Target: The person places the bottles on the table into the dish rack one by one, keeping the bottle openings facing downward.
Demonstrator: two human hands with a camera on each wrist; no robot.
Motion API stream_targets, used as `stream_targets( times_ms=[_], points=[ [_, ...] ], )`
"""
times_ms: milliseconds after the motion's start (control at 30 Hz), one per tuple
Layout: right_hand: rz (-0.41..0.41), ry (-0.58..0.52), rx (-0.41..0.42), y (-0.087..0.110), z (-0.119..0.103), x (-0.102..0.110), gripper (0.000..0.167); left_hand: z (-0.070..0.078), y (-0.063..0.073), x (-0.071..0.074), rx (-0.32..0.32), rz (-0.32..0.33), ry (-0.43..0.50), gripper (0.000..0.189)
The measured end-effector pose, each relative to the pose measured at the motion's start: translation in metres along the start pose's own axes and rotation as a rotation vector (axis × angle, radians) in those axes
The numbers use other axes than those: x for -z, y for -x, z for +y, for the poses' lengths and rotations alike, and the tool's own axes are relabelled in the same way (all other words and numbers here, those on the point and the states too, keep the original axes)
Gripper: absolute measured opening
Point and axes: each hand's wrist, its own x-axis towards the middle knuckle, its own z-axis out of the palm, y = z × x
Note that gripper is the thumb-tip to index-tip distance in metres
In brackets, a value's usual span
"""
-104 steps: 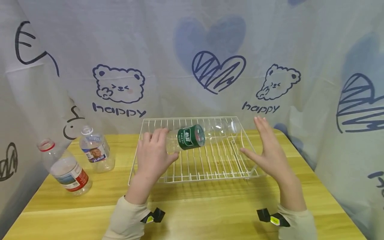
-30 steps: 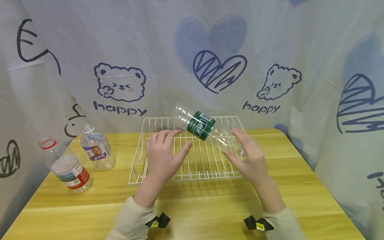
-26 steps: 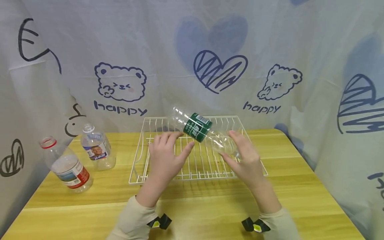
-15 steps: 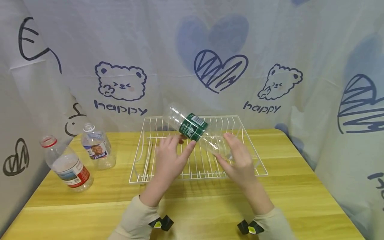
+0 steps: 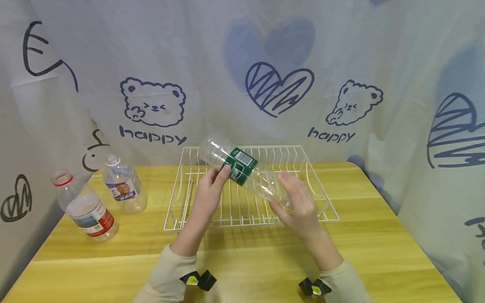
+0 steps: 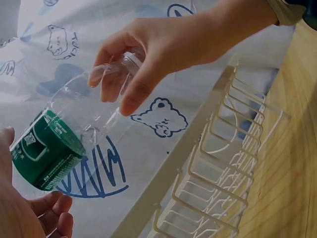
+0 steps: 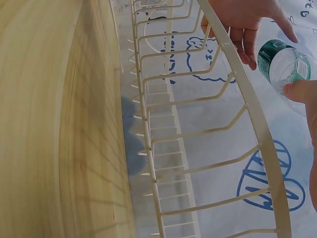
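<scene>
My right hand [image 5: 301,210] holds a clear plastic bottle [image 5: 242,166] with a green label by its neck end, above the white wire rack. The bottle is tilted, its base up to the left. In the left wrist view, thumb and fingers of the right hand [image 6: 148,54] surround the neck and shoulder of the bottle [image 6: 47,151]. Beside the label is my left hand [image 5: 207,191], its thumb overlapping the label's edge in the head view. The right wrist view shows this left hand [image 7: 247,20] with fingers spread, close to the bottle [image 7: 285,62].
Below the hands, the wire rack [image 5: 242,221] stands on a wooden table [image 5: 265,261]. Two more bottles are upright at the left: one with a red and white label [image 5: 91,219], one with a blue picture label [image 5: 123,189]. A printed curtain [image 5: 212,84] hangs behind.
Earlier my left hand held the bottle level and my right was apart and spread. The right now holds its neck end and has shifted left with it; the left thumb has come up near the label.
</scene>
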Motion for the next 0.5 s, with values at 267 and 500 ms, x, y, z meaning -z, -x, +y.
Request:
stream_targets(
  times_ms=[267, 500],
  points=[
    [0.025, -0.002, 0.061, -0.0009, -0.0034, -0.0014, 0.039, 0.0026, 0.0002, 0.0024, 0.047, 0.040, 0.148, 0.041],
    [-0.048, -0.021, 0.067, -0.0021, -0.0043, 0.0005, 0.039, 0.0038, 0.0013, 0.0039, 0.044, 0.086, 0.254, 0.036]
  ],
)
